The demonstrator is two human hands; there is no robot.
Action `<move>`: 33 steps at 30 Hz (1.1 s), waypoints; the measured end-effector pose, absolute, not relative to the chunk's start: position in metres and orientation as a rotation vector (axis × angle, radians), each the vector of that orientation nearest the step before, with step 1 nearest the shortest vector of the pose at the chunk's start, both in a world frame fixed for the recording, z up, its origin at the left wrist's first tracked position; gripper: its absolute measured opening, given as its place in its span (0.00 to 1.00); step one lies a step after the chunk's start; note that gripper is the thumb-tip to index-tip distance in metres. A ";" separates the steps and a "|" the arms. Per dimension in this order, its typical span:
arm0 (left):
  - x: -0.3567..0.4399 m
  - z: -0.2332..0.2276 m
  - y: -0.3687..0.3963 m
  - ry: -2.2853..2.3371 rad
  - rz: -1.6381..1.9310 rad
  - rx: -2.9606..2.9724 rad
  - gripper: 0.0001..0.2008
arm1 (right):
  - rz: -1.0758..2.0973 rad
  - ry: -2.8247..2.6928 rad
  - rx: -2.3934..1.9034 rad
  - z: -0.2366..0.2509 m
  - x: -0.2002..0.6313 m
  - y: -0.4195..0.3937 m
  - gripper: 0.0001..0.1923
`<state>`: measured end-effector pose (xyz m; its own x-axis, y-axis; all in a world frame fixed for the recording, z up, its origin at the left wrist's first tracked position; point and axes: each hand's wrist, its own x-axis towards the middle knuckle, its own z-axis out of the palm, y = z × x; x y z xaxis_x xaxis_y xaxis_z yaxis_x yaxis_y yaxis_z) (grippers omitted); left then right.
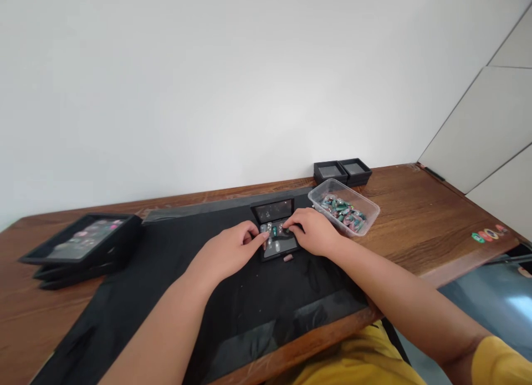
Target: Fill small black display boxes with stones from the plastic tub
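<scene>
**Open case (pixel 287 244) between left hand (pixel 226 249) and right hand (pixel 313 231)**

Locate the case near the middle of the black mat (pixel 241 296), laid over the wooden worktop (pixel 399 208). Note the lid (pixel 272 210), tilted up along the far side, and the shallow bed facing upward on the near side. Note also the small glossy pieces (pixel 275 231) set in the bed, with long axes, where visible, running roughly from near to far.

Left hand: placed at the left edge of the case, with thumb reaching over the rim and fingers curled beside it. Impossible to tell whether gripping the case or a piece.

Right hand: placed over the right side of the case, with thumb and index finger brought close together above the far part of the bed. Impossible to tell whether pinching a piece.

Key relation: measure from the right fingertips. Find the seated pieces mainly to the left of those tips, between both hands. Find one loose pinkish piece (pixel 288 257) on the mat, just outside the near edge of the case, with long axis roughly left to right; closer to the right hand than to the left.

Surroundings: see the clear tub (pixel 356 193) of mixed pieces (pixel 344 212) beyond the right wrist; black frames (pixel 358 180) stacked behind the tub; black cases (pixel 122 238) piled at far left, with light and pink pieces (pixel 87 238) in the topmost.
</scene>
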<state>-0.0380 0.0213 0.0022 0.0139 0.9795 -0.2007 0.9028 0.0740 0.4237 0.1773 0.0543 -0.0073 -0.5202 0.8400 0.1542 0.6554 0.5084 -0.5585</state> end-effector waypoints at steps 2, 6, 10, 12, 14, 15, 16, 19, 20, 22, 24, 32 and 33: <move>-0.038 0.002 0.022 1.918 0.243 1.867 0.22 | 0.602 -2.344 -1.222 -0.008 0.177 0.054 0.11; -0.038 0.002 0.022 1.928 0.238 1.857 0.22 | 0.575 -2.296 -1.246 -0.008 0.178 0.054 0.14; -0.038 0.002 0.022 1.917 0.239 1.853 0.22 | 0.573 -2.258 -1.264 -0.007 0.179 0.052 0.16; -0.040 0.002 0.022 1.902 0.240 1.863 0.23 | 0.578 -2.249 -1.259 -0.005 0.178 0.050 0.17; -0.043 0.002 0.022 1.859 0.246 1.898 0.22 | 0.580 -2.236 -1.253 -0.004 0.178 0.048 0.20; -0.045 0.002 0.021 1.825 0.250 1.916 0.22 | 0.583 -2.227 -1.246 -0.003 0.178 0.046 0.21; -0.047 0.002 0.021 1.787 0.256 1.930 0.22 | 0.586 -2.215 -1.237 -0.001 0.179 0.044 0.21; -0.051 0.002 0.021 1.705 0.270 1.928 0.24 | 0.591 -2.179 -1.210 0.004 0.180 0.039 0.15; -0.052 0.002 0.021 1.695 0.272 1.924 0.24 | 0.596 -2.172 -1.206 0.006 0.181 0.037 0.12; -0.054 0.002 0.021 1.690 0.274 1.921 0.24 | 0.610 -2.171 -1.211 0.010 0.183 0.035 0.10; -0.055 0.001 0.022 1.679 0.277 1.915 0.23 | 0.628 -2.216 -1.209 0.014 0.186 0.034 0.09; -0.061 -0.006 0.024 1.639 0.297 1.892 0.25 | 0.633 -2.534 -1.169 0.018 0.188 0.028 0.06; -0.061 -0.005 0.024 1.642 0.295 1.896 0.25 | 0.629 -2.551 -1.154 0.017 0.187 0.027 0.06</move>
